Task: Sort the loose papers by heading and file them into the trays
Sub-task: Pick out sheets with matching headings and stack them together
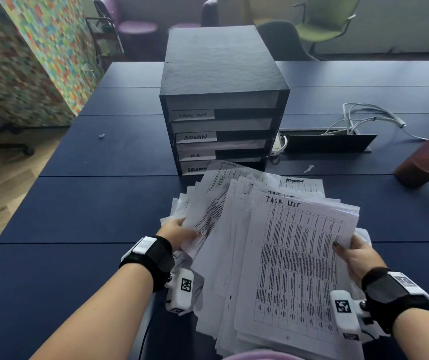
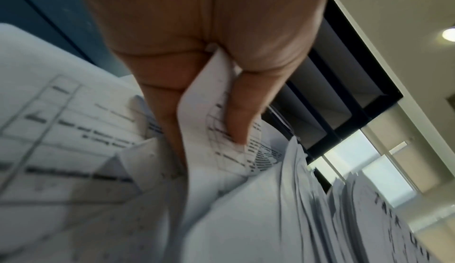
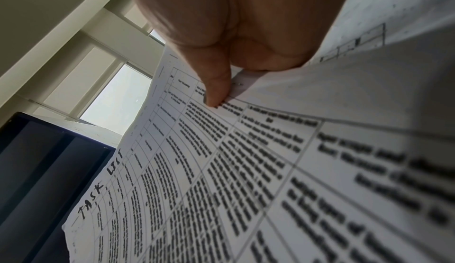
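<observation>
A thick, fanned stack of loose papers (image 1: 260,242) is held above the dark blue table (image 1: 91,203). The top sheet (image 1: 296,263), headed TASK LIST, is a printed table. My left hand (image 1: 179,233) grips the stack's left edge, thumb on top (image 2: 236,111) and fingers underneath. My right hand (image 1: 356,253) pinches the right edge of the top sheet (image 3: 221,170) with its thumb (image 3: 216,86) pressed on the print. Behind the papers stands a black tray unit (image 1: 221,100) with slots labelled TASK LIST, ADMIN, H.R and SECURITY. A sheet headed SECURITY (image 1: 227,172) pokes out towards the bottom slot.
A brown ribbed bottle (image 1: 426,157) stands at the table's right edge. White cables (image 1: 364,118) come out of a cable slot with a raised black flap (image 1: 330,142) right of the trays. Chairs (image 1: 325,24) stand beyond the table, a colourful partition (image 1: 26,61) at the left.
</observation>
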A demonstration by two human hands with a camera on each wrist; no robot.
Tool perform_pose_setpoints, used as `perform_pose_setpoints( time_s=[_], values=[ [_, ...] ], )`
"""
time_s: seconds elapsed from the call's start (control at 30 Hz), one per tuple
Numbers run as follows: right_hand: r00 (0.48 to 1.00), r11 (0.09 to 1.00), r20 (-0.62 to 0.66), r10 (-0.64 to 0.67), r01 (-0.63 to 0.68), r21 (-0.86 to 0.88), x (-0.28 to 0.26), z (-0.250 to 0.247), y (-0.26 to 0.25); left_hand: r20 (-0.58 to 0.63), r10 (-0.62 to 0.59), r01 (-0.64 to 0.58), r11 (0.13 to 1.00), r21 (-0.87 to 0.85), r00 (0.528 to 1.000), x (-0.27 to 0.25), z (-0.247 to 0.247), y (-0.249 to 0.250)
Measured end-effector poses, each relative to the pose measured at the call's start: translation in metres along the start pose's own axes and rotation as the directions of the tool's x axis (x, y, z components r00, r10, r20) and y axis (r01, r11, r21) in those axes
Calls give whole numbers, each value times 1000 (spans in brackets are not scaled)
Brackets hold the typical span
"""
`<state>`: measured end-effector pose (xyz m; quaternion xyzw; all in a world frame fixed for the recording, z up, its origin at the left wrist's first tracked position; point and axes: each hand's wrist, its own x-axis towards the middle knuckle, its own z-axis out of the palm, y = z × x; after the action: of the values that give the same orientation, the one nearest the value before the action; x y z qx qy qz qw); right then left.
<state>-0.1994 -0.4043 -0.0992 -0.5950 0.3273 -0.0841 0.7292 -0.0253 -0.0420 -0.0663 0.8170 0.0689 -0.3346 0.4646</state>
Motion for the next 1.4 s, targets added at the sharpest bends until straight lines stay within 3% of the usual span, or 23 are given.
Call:
perform_pose_setpoints(
  time_s=[0.07, 0.2, 0.23, 0.3, 0.37, 0.47, 0.57, 0.67, 0.77, 0.9, 0.97, 1.17, 1.4],
  values=[
    [1000, 1000, 1, -5, 5, 2, 1, -1, 1, 71, -68, 82, 972, -218, 995, -5, 0, 0],
    [1000, 1000, -18, -17, 17, 18, 2, -3, 4, 117, -104, 144, 899, -415, 988, -9, 7, 1],
    [999, 1000, -24, -24, 24, 15, 0, -1, 2, 139, -105, 161, 848, -505, 985, -11, 6, 1],
    [999, 1000, -33, -26, 26, 10, -2, 0, 0, 215, -61, 200, 666, -719, 975, -17, 4, 3],
    [999, 1000, -38, -14, 15, 18, -4, 2, -1, 283, -10, 244, 537, -807, 959, -19, 1, 2],
    [999, 999, -39, 1, 1, 44, -4, 3, -1, 268, 23, 198, 615, -764, 963, -24, 3, -1],
    [998, 998, -57, 5, -2, 55, -4, 3, -2, 334, 173, 142, 663, -736, 927, -31, 11, -1],
    [998, 1000, -64, 5, -4, 4, -5, 4, -3, 232, 225, 26, 663, -748, 946, -29, 13, -10],
    [999, 1000, -46, -21, 21, -10, -4, 2, -2, 143, 179, -24, 699, -715, 973, -29, 14, -14],
    [999, 999, -24, -43, 42, -18, -3, 0, 0, -120, 102, -135, 938, -320, 988, -24, 15, -13],
    [999, 999, -17, -48, 48, -20, -2, 0, 1, -204, 81, -111, 984, -139, 976, -19, 20, -13],
    [998, 998, -16, -54, 54, -33, -1, -2, 3, -183, 82, -85, 996, -7, 980, -18, 27, -17],
    [999, 999, -9, -44, 43, -27, 1, -4, 5, -183, 84, -84, 996, 9, 980, -26, 27, -21]
  ],
)
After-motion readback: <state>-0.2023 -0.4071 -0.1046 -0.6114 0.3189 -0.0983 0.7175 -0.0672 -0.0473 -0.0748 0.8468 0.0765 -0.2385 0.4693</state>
